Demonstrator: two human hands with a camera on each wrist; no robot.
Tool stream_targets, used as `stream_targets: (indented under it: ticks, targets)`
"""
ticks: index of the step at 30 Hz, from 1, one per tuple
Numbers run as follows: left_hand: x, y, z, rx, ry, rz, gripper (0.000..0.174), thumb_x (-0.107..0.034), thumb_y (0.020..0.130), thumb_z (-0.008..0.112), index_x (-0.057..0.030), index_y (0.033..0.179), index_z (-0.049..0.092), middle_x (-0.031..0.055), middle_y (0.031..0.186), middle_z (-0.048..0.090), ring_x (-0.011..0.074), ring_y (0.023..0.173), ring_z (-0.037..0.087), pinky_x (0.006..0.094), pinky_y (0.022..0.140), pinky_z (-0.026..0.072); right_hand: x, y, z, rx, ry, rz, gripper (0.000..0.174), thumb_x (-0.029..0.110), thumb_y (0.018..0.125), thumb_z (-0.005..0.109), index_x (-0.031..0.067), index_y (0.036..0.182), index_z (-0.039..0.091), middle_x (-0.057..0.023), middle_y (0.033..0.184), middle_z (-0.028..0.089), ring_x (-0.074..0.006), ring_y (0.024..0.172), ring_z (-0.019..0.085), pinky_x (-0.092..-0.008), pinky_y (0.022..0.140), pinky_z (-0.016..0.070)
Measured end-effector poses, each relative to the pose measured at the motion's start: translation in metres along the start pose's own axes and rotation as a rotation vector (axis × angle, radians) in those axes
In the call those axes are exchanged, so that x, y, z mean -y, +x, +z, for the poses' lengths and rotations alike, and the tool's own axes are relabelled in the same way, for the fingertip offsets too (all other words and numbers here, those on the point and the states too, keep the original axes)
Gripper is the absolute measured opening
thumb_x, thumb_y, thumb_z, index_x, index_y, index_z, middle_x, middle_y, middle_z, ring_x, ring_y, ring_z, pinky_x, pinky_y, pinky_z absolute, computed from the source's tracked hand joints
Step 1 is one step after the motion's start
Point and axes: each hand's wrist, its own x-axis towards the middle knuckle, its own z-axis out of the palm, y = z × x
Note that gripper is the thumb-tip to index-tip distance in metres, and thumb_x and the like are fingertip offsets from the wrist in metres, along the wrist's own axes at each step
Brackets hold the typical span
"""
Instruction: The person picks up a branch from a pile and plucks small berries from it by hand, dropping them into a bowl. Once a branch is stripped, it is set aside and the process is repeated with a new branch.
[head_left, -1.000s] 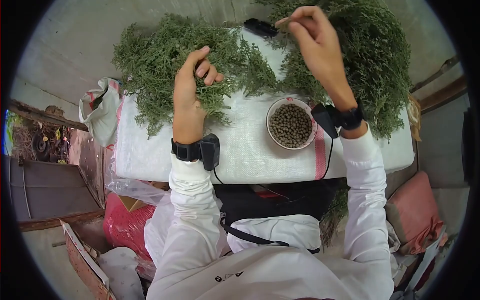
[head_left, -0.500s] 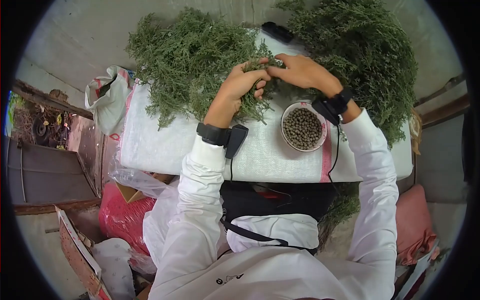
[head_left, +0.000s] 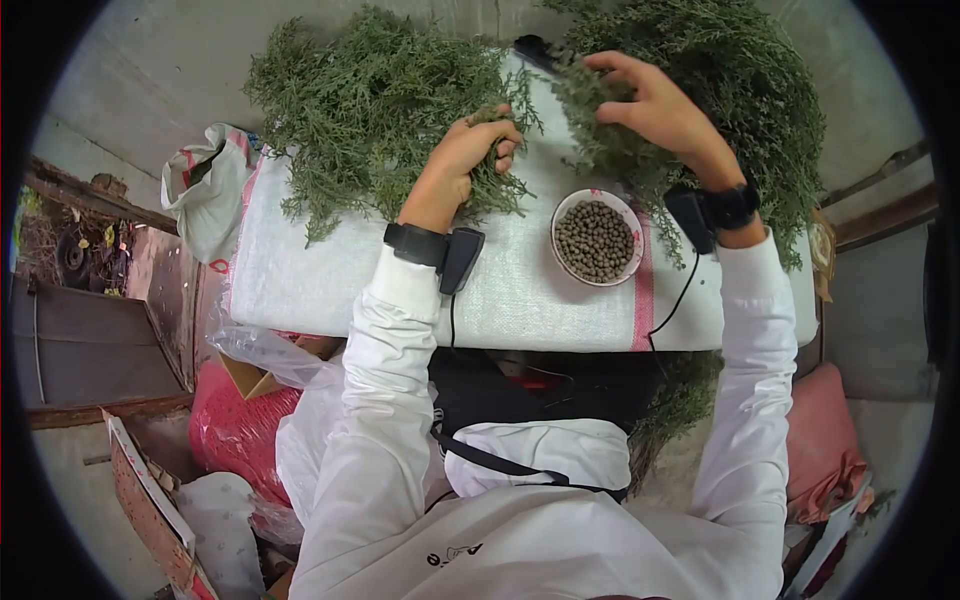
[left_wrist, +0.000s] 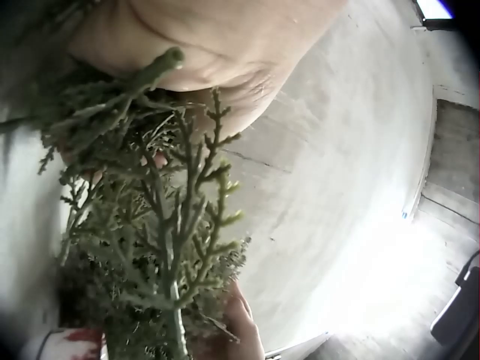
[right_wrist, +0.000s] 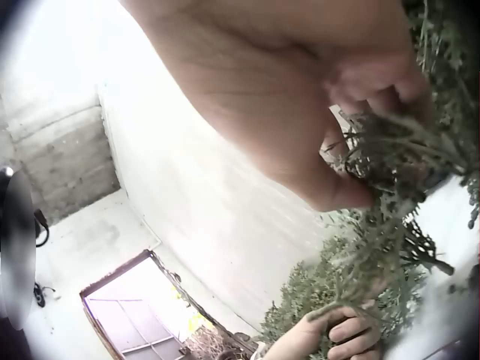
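Observation:
My left hand has its fingers curled round a green conifer sprig at the near right side of the left heap of sprigs. A cut stem end pokes out beneath that palm in the left wrist view. My right hand is at the left side of the right heap of sprigs, thumb and forefinger spread well apart. Close by its fingertips is a blurred sprig. Between the heaps and nearer me stands a white bowl holding many small round brown-green pellets or cones.
A white woven sack with a red stripe covers the table. A black object lies at the back. Left of the table is a white bag. A cable hangs from each wrist camera near the front edge.
The left hand first moved right and inward, then gripped a sprig. My right hand came down to meet it, then swung back to the right heap with its fingers spread.

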Motion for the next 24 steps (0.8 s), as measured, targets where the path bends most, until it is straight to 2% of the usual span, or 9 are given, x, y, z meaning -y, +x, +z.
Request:
stream_targets:
  ticks: [2, 4, 7, 10, 13, 17, 20, 24]
  targets:
    - [-0.005, 0.0, -0.002, -0.016, -0.027, 0.0, 0.045, -0.001, 0.082, 0.062, -0.0018, 0.126, 0.052, -0.0008, 0.062, 0.049, 0.0103, 0.049, 0.044, 0.0271, 0.047, 0.0388, 0.01, -0.011, -0.012, -0.112, 0.096, -0.03, 0.059, 0.008, 0.079, 0.068, 0.0109, 0.136, 0.051, -0.0104, 0.116, 0.057, -0.0146, 0.1, 0.055, -0.0279, 0.084, 0.047]
    - [-0.006, 0.0, -0.005, -0.052, -0.075, -0.006, 0.039, -0.001, 0.081, 0.063, -0.0022, 0.118, 0.053, 0.0011, 0.063, 0.051, 0.0117, 0.048, 0.046, 0.0277, 0.046, 0.0393, 0.02, -0.02, -0.023, -0.138, 0.178, -0.009, 0.059, 0.006, 0.08, 0.067, 0.0097, 0.136, 0.05, -0.0092, 0.116, 0.057, -0.0135, 0.1, 0.055, -0.0269, 0.085, 0.0465]
    - [-0.003, -0.002, -0.005, -0.068, -0.077, 0.011, 0.034, -0.003, 0.082, 0.064, -0.0022, 0.116, 0.056, 0.0002, 0.062, 0.05, 0.0114, 0.048, 0.046, 0.0279, 0.046, 0.0399, 0.024, -0.031, -0.032, -0.195, 0.346, 0.028, 0.058, 0.004, 0.082, 0.065, 0.0073, 0.138, 0.049, -0.0069, 0.116, 0.057, -0.0114, 0.1, 0.055, -0.025, 0.086, 0.0457]
    - [-0.008, -0.005, 0.001, -0.036, -0.098, 0.044, 0.03, -0.005, 0.084, 0.065, -0.0018, 0.113, 0.059, -0.0007, 0.062, 0.049, 0.0109, 0.048, 0.046, 0.028, 0.047, 0.0408, 0.018, -0.038, -0.041, -0.165, 0.351, 0.024, 0.057, 0.001, 0.083, 0.062, 0.0037, 0.139, 0.047, -0.004, 0.116, 0.057, -0.0091, 0.1, 0.055, -0.0228, 0.088, 0.0448]
    - [-0.017, -0.016, 0.011, 0.025, -0.141, 0.089, 0.026, -0.008, 0.085, 0.067, -0.001, 0.109, 0.062, -0.0017, 0.061, 0.048, 0.0104, 0.047, 0.046, 0.028, 0.047, 0.042, 0.021, -0.046, -0.045, -0.137, 0.363, 0.076, 0.057, -0.001, 0.083, 0.059, 0.0039, 0.138, 0.048, -0.0034, 0.119, 0.058, -0.0091, 0.102, 0.055, -0.0231, 0.088, 0.0449]
    - [-0.023, -0.031, 0.025, 0.096, -0.052, 0.199, 0.024, -0.014, 0.086, 0.07, 0.0004, 0.104, 0.065, -0.0031, 0.059, 0.046, 0.0098, 0.046, 0.046, 0.0278, 0.049, 0.0433, 0.018, -0.054, -0.046, -0.066, 0.379, 0.114, 0.058, -0.004, 0.081, 0.054, 0.0041, 0.137, 0.05, -0.0032, 0.126, 0.058, -0.0096, 0.105, 0.056, -0.0232, 0.088, 0.0454]
    - [-0.025, -0.041, 0.037, 0.246, -0.066, 0.204, 0.025, -0.018, 0.084, 0.073, -0.0006, 0.099, 0.064, -0.0035, 0.057, 0.045, 0.0094, 0.044, 0.045, 0.0283, 0.05, 0.045, 0.029, -0.058, -0.043, -0.001, 0.402, 0.111, 0.059, -0.006, 0.079, 0.051, 0.0038, 0.137, 0.051, -0.0034, 0.13, 0.057, -0.01, 0.108, 0.056, -0.0232, 0.088, 0.0458]
    - [-0.015, -0.041, 0.043, 0.191, -0.055, 0.216, 0.023, -0.018, 0.083, 0.075, -0.003, 0.096, 0.063, -0.0034, 0.056, 0.044, 0.009, 0.043, 0.045, 0.0285, 0.049, 0.0453, 0.041, -0.062, -0.039, 0.084, 0.465, 0.11, 0.06, -0.008, 0.077, 0.049, 0.0027, 0.135, 0.052, -0.0039, 0.135, 0.055, -0.0103, 0.111, 0.056, -0.0231, 0.088, 0.0465]
